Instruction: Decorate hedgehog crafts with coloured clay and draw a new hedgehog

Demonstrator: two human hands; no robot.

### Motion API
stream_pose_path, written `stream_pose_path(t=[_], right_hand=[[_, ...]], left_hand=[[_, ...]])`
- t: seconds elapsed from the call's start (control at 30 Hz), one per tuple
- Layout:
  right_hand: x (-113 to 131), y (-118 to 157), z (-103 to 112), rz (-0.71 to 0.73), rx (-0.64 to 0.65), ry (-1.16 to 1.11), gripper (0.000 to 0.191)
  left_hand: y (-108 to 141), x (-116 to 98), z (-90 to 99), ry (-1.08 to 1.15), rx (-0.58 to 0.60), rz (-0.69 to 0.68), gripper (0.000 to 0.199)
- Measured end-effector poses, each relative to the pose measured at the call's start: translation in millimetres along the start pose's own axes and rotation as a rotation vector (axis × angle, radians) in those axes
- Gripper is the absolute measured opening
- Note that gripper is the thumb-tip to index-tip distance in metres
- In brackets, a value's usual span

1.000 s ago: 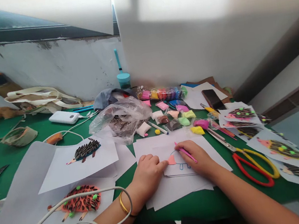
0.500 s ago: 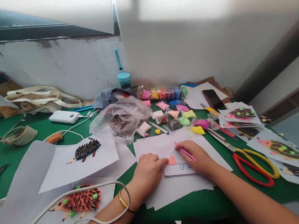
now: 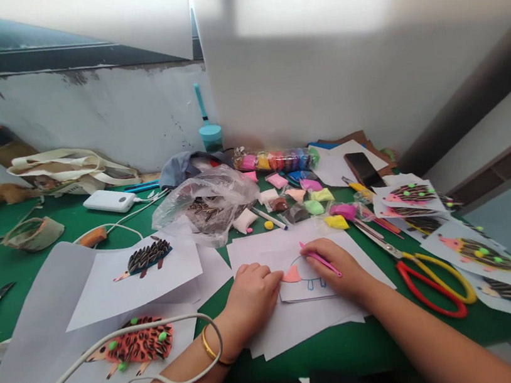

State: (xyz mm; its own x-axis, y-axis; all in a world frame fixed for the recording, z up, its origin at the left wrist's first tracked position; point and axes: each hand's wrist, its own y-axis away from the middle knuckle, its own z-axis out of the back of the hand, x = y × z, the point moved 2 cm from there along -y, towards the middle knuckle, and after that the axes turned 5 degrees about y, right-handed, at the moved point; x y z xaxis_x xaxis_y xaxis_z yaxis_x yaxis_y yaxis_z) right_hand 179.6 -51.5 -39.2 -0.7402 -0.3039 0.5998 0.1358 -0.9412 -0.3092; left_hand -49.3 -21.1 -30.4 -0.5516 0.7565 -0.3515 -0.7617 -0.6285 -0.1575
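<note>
My left hand (image 3: 259, 292) lies on the white paper, its fingers partly spread and a fingertip touching the pointed left end of a flat piece of pink clay (image 3: 292, 274). That clay covers the head of a blue outline drawing of an animal on a small white sheet (image 3: 293, 296). My right hand (image 3: 335, 267) grips a slim pink modelling tool (image 3: 326, 261) over the drawing. It rests on the sheet's right side and hides part of the outline. Beneath lie larger white sheets (image 3: 280, 334).
Clay packets (image 3: 313, 207) and a plastic bag of sunflower seeds (image 3: 205, 205) lie beyond the paper. Scissors (image 3: 432, 281) and finished hedgehog pictures (image 3: 487, 251) are on the right. More hedgehog pictures (image 3: 148, 257) lie left. A white cable (image 3: 113, 332) crosses my left forearm.
My left fingertip has slid slightly left, and more of the pink clay's pointed end shows. The pink tool in my right hand has shifted a little to the right.
</note>
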Motion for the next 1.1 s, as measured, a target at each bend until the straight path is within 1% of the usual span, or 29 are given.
stream_pose_path(t=[0.1,0.23,0.27,0.3,0.37,0.47,0.5,0.6,0.7,0.8,0.93,1.03,1.1], right_hand=[[-2,-8,3,0.037,0.054,0.031,0.021],[3,-25,10,0.101,0.197,0.11,0.024],[4,-27,12,0.105,0.213,0.132,0.025],[6,-27,14,0.105,0.213,0.155,0.027],[9,-22,20,0.087,0.155,0.22,0.03],[10,-1,26,0.001,0.018,0.355,0.032],[9,8,26,-0.033,-0.005,0.391,0.031],[6,29,20,-0.086,0.013,0.438,0.03],[2,33,11,-0.065,0.045,0.414,0.032],[0,20,4,-0.013,0.074,0.369,0.034],[1,-9,-7,0.055,0.135,0.265,0.035],[3,-27,-12,0.055,0.163,0.147,0.035],[5,-32,-8,0.031,0.127,0.067,0.033]], left_hand=[[2,-4,-4.0,-0.009,0.004,-0.055,0.021],[5,-8,-7.8,0.039,0.025,-0.129,0.022],[6,-8,-7.5,0.054,0.028,-0.138,0.022],[6,-8,-6.9,0.067,0.03,-0.143,0.022],[6,-7,-4.6,0.076,0.026,-0.143,0.021],[6,-6,-1.7,0.028,0.021,-0.124,0.023],[6,-6,-1.3,0.003,0.022,-0.116,0.024],[6,-8,-2.4,-0.043,0.037,-0.122,0.023],[8,-11,-4.4,-0.043,0.034,-0.167,0.018],[10,-15,-6.2,-0.041,0.019,-0.237,0.014],[11,-19,-8.7,-0.048,-0.005,-0.327,0.013],[11,-24,-10.2,-0.053,-0.016,-0.365,0.014],[11,-26,-10.9,-0.05,-0.013,-0.375,0.014]])
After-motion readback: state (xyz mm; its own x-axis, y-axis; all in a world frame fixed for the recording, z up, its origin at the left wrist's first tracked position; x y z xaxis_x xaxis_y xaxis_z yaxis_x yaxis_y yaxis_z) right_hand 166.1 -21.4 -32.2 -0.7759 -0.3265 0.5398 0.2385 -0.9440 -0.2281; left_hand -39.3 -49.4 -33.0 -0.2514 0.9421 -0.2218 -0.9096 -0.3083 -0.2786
